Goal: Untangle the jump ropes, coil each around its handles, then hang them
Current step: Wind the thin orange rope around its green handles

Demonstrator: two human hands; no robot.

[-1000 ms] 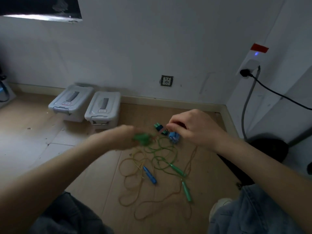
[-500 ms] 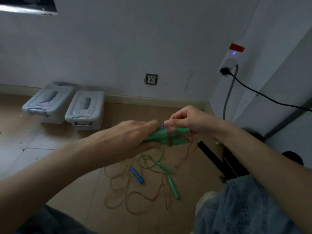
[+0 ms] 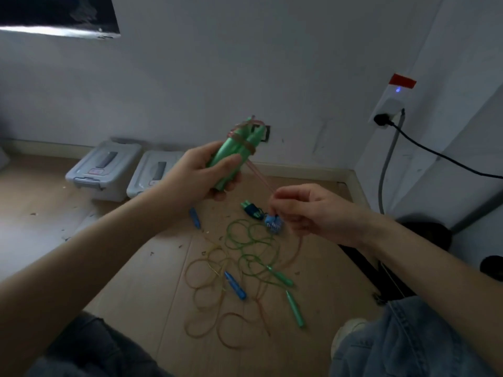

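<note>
The left hand (image 3: 206, 172) is wrapped around a pair of green handles (image 3: 239, 151), held side by side and tipped up toward the wall so their narrow ends are clear for winding. A few turns of pinkish rope (image 3: 258, 175) already cross the handles near the top. From there a strand runs taut down to the right hand (image 3: 307, 210), whose fingers (image 3: 280, 197) pinch it. Keeping that strand tight looks deliberate: slack turns would slide off the tapered plastic.

Below the hands, on the floor (image 3: 136, 268), the rest of the work lies spread out. Green and yellowish loops (image 3: 245, 248) overlap in a loose tangle, with two more green handles (image 3: 294, 306) and a blue handle (image 3: 235, 287) lying among them, and another blue handle (image 3: 194, 217) off toward the left arm. Two small bundles, one dark with green ends (image 3: 251, 209) and one blue (image 3: 272, 224), sit just beside the right hand; I'd guess those are ropes already coiled and set aside. I see no hook in view.

My read is that this rope is early in its coiling, with much of its length still trailing on the floor.
</note>
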